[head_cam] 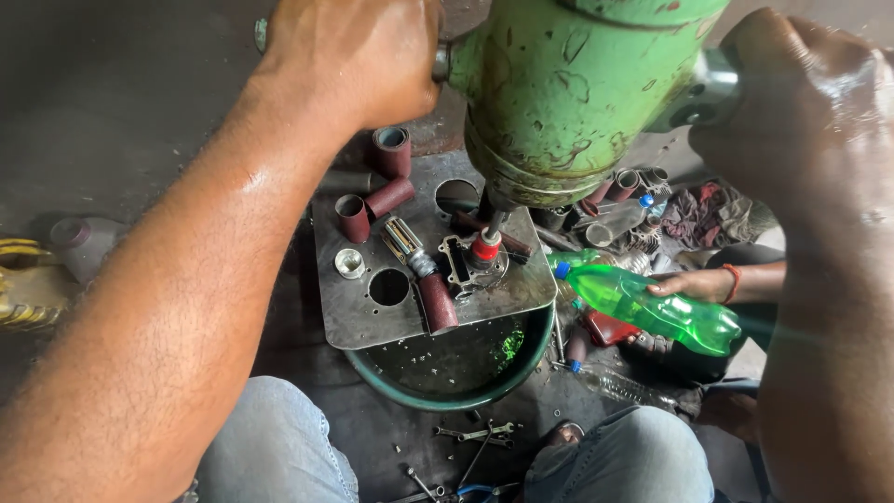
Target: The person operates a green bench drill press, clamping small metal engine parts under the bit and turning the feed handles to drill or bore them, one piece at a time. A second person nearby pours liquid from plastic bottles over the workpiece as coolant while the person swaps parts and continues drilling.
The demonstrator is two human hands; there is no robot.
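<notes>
- Dark, oily workshop floor is serving as the work surface; a grey steel plate (354,317) with round holes is lying across a green basin (535,359), seemingly so that drips and chips are falling into it.
- Left hand (349,56) is closing fully round the left handle of a heavy green drill (577,93), far left of its body.
- Red-brown abrasive sleeves (391,154) are lying loose on the plate's far-left part, near to hand.
- Drill's spindle is pressing down on a small metal part (461,261) at the plate's middle.
- Right hand (801,102) is gripping the right handle (710,93) shut, steadying the tool.
- Another person's hand (694,282) is tilting a green plastic bottle (652,307), blue-capped, towards the part; whether it is carrying a label cannot be told.
</notes>
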